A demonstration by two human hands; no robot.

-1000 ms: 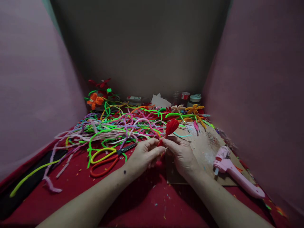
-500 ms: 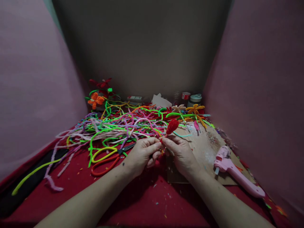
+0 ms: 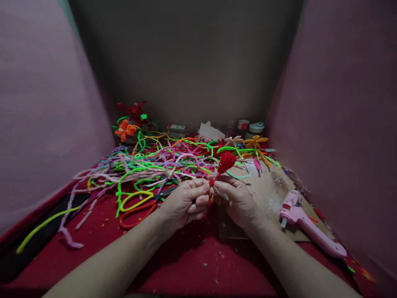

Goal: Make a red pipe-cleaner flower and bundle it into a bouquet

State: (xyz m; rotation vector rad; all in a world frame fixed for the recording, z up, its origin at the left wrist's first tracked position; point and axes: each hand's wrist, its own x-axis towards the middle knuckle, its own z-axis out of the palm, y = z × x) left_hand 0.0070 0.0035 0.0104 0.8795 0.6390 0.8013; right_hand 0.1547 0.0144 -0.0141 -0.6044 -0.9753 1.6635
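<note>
A red pipe-cleaner flower bud (image 3: 226, 162) points up and slightly right between my two hands, above the red cloth. My left hand (image 3: 194, 198) is closed, thumb and forefinger pinching the red base of the bud. On the other side my right hand (image 3: 237, 200) is closed too, pinching the lower part just below the bud, with a pale strip showing at its thumb. Fingers hide most of the stem. Scissors (image 3: 138, 209) with one yellow and one red handle lie left of my left hand, their blades reaching toward its wrist.
A tangled heap of coloured pipe cleaners (image 3: 155, 163) spreads behind my hands. To the right, a pink glue gun (image 3: 305, 225) rests on a cardboard sheet (image 3: 263, 194). Finished orange flowers (image 3: 125, 130), a cup with a lid (image 3: 256, 129) and white paper (image 3: 211, 131) stand farther back.
The bud has risen slightly and shows more of its width. My fingers have shifted their pinch around its base, and a pale strip now shows at my right thumb.
</note>
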